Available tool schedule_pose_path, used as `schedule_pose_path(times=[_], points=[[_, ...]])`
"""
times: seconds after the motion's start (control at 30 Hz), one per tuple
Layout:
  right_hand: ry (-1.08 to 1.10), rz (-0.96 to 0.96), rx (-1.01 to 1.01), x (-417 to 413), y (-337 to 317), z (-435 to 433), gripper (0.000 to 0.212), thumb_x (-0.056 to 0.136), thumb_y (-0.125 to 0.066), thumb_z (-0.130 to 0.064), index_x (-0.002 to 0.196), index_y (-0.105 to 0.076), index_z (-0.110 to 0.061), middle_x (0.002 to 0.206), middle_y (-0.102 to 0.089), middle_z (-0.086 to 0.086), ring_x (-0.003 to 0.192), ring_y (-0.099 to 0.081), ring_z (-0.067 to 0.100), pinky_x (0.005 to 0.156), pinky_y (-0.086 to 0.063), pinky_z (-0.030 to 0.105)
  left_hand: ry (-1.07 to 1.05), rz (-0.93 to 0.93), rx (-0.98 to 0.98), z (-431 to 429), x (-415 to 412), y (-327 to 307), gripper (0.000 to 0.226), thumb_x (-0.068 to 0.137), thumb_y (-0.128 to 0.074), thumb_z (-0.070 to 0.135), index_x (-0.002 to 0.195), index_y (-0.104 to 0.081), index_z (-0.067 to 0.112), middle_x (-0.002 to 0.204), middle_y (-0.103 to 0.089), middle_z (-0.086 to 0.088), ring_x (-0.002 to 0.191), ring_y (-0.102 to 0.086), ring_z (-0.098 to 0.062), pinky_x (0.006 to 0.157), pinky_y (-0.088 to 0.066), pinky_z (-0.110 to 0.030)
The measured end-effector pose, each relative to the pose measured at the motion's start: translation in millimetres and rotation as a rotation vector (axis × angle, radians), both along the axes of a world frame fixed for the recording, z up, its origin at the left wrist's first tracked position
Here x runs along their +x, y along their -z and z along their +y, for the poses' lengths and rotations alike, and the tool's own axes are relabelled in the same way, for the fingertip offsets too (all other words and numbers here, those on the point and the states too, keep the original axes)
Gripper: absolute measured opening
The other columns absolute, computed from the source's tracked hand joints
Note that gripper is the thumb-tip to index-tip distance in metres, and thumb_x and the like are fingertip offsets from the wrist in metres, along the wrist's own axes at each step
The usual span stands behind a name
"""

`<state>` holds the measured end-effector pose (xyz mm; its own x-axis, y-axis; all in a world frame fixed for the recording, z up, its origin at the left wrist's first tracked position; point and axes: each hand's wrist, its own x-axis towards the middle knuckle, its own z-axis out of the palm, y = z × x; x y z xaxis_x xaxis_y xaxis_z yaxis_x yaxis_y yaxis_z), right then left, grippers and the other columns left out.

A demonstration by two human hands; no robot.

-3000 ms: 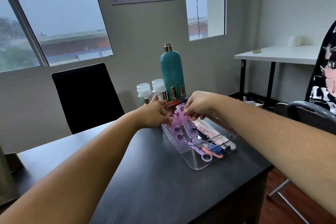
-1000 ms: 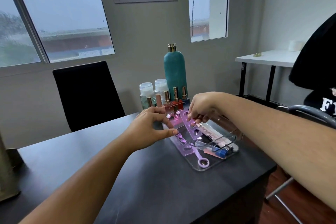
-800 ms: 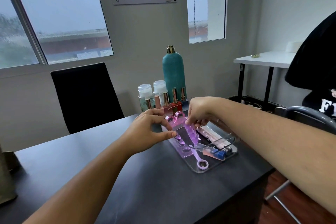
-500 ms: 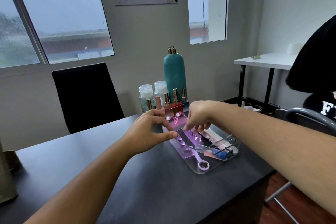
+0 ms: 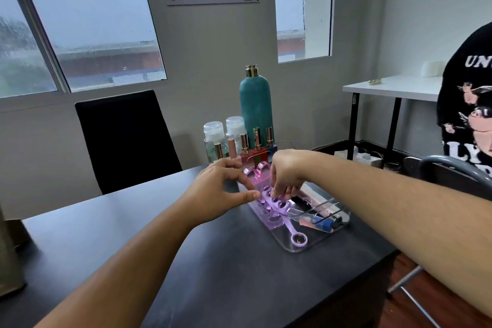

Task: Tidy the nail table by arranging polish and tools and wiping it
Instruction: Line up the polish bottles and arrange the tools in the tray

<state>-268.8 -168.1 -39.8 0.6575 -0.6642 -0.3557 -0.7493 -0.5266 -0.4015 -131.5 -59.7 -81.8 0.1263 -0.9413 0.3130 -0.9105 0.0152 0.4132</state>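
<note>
Both my arms reach forward across the dark table (image 5: pixel 186 253) and meet over the clear tray (image 5: pixel 288 247). My right hand (image 5: pixel 287 172) hangs over the tray's far end, wrist high and fingers pointing down. Its grip is closed on a purple toe separator (image 5: pixel 278 204), pinched at the end farthest from me. The rest of that strip slopes down into the tray. A second purple separator (image 5: pixel 267 217) lies flat in the tray, just beside and partly under the first.

My left hand (image 5: pixel 215 192) sits at the tray's left edge. The thumb is stretched toward the held separator and the forefinger is curved above it, so the two stand apart in a C. I cannot tell whether that grip has hold of anything. A purple ring-ended tool (image 5: pixel 299 240) lies at the tray's near end. A blue-capped tube (image 5: pixel 325 224) rests along its right side.

Just behind the tray stand gold-capped polish bottles (image 5: pixel 257 142), two clear white-capped bottles (image 5: pixel 213 138) and a tall teal bottle (image 5: pixel 255 108). Well left of the tray, a black chair (image 5: pixel 125 138) faces the table under a window (image 5: pixel 87 21). Far to the tray's right are a white side table (image 5: pixel 394 86) and a person in a black printed shirt (image 5: pixel 468 104).
</note>
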Motion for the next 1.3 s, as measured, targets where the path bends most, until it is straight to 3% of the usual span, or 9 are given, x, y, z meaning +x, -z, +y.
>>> schedule_pose_path(times=[0.1,0.23,0.47,0.57,0.77,0.9,1.0,1.17,1.3], points=[[-0.032,0.006,-0.119,-7,-10,-2,0.026,0.087,-0.066,-0.018,0.098,-0.063,0.005,0.098,-0.072,0.017,0.068,-0.064,0.019,0.061,-0.053,0.022,0.006,-0.006,-0.004,0,1,0,0.021,0.058,-0.056,0.073,0.070,-0.060,0.055,0.126,-0.046,0.017,0.110,-0.034,0.004,0.092,-0.027,-0.024],[-0.142,0.280,-0.205,-20,-24,5,0.028,0.082,-0.071,-0.032,0.068,-0.064,-0.009,0.052,-0.065,-0.002,0.042,-0.052,0.010,0.044,-0.043,0.016,0.000,-0.004,0.000,-2,3,2,0.020,0.058,-0.056,0.074,0.068,-0.060,0.057,0.118,-0.041,0.023,0.110,-0.034,0.005,0.093,-0.028,-0.025],[-0.240,0.582,-0.251,-19,-9,20,0.023,0.082,-0.071,-0.026,0.072,-0.060,-0.008,0.056,-0.054,-0.002,0.043,-0.046,0.011,0.042,-0.040,0.016,-0.003,0.003,-0.009,-2,3,3,0.020,0.058,-0.057,0.074,0.068,-0.060,0.057,0.116,-0.040,0.024,0.110,-0.035,0.004,0.093,-0.030,-0.025],[-0.239,0.571,-0.244,-19,-11,17,0.020,0.082,-0.070,-0.022,0.072,-0.060,-0.008,0.045,-0.053,-0.003,0.039,-0.044,0.011,0.038,-0.039,0.016,-0.003,0.003,-0.004,-1,2,2,0.018,0.060,-0.060,0.071,0.068,-0.060,0.055,0.117,-0.042,0.022,0.110,-0.035,0.004,0.093,-0.029,-0.025],[-0.204,0.535,-0.170,-24,-29,9,0.018,0.083,-0.068,-0.011,0.068,-0.059,-0.005,0.052,-0.054,0.002,0.036,-0.047,0.011,0.042,-0.044,0.019,-0.011,0.032,0.004,0,-1,0,0.023,0.057,-0.057,0.073,0.068,-0.060,0.052,0.128,-0.047,0.014,0.118,-0.039,-0.003,0.094,-0.031,-0.027],[-0.251,0.488,-0.152,-29,-41,8,0.013,0.080,-0.073,-0.013,0.077,-0.064,-0.005,0.054,-0.059,0.001,0.042,-0.053,0.010,0.046,-0.047,0.019,-0.011,0.041,-0.002,1,-2,-1,0.022,0.058,-0.058,0.071,0.068,-0.060,0.051,0.130,-0.048,0.012,0.122,-0.040,-0.006,0.096,-0.030,-0.028],[-0.209,0.362,-0.129,-33,-58,1,0.015,0.080,-0.073,-0.019,0.071,-0.066,-0.008,0.050,-0.062,-0.003,0.042,-0.055,0.008,0.041,-0.043,0.016,-0.007,0.034,0.002,2,-1,-1,0.020,0.061,-0.061,0.069,0.070,-0.061,0.051,0.130,-0.047,0.012,0.121,-0.040,-0.005,0.096,-0.030,-0.027],[-0.126,0.329,-0.202,-13,-43,-3,0.021,0.089,-0.060,-0.021,0.082,-0.064,-0.001,0.061,-0.055,0.002,0.043,-0.045,0.010,0.043,-0.039,0.016,0.005,0.046,-0.009,2,0,0,0.025,0.058,-0.060,0.071,0.072,-0.064,0.050,0.125,-0.047,0.015,0.118,-0.040,-0.002,0.097,-0.030,-0.025],[-0.124,0.360,-0.216,6,-18,1,0.023,0.093,-0.054,-0.022,0.080,-0.057,-0.003,0.075,-0.059,0.006,0.052,-0.049,0.012,0.053,-0.044,0.020,-0.002,0.034,-0.015,1,0,2,0.018,0.063,-0.064,0.066,0.071,-0.063,0.050,0.122,-0.044,0.019,0.111,-0.036,0.004,0.095,-0.028,-0.024]])
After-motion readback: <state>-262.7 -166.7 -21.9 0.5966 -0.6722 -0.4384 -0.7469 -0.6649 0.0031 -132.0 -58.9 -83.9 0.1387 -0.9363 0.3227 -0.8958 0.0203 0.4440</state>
